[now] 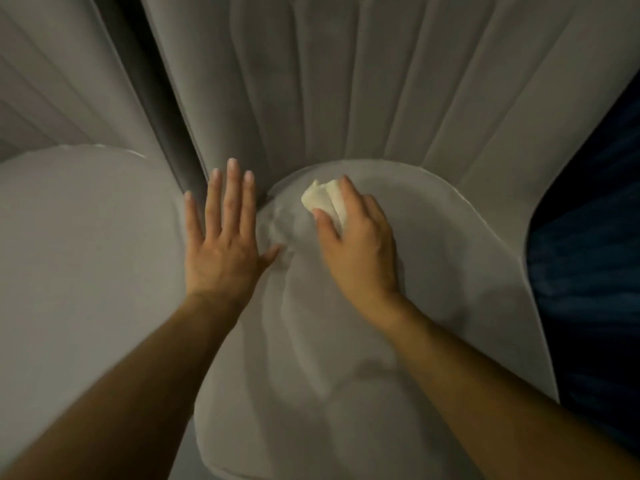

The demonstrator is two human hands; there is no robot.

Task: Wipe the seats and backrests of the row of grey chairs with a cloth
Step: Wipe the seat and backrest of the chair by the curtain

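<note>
A grey chair fills the middle, with a rounded seat cushion (pixel 346 341) and a ribbed backrest (pixel 346 81) rising behind it. My right hand (pixel 360 247) grips a bunched white cloth (pixel 323 200) and holds it down on the back part of the seat, near the backrest. My left hand (pixel 225 237) lies flat with straight fingers on the seat's left edge, beside the gap to the neighbouring chair. Its thumb presses a crease into the fabric.
A second grey chair stands at the left, with its seat (pixel 86 254) and backrest (pixel 52 81) partly in view. A dark gap (pixel 156 98) separates the two chairs. Dark blue fabric (pixel 588 254) lies along the right edge.
</note>
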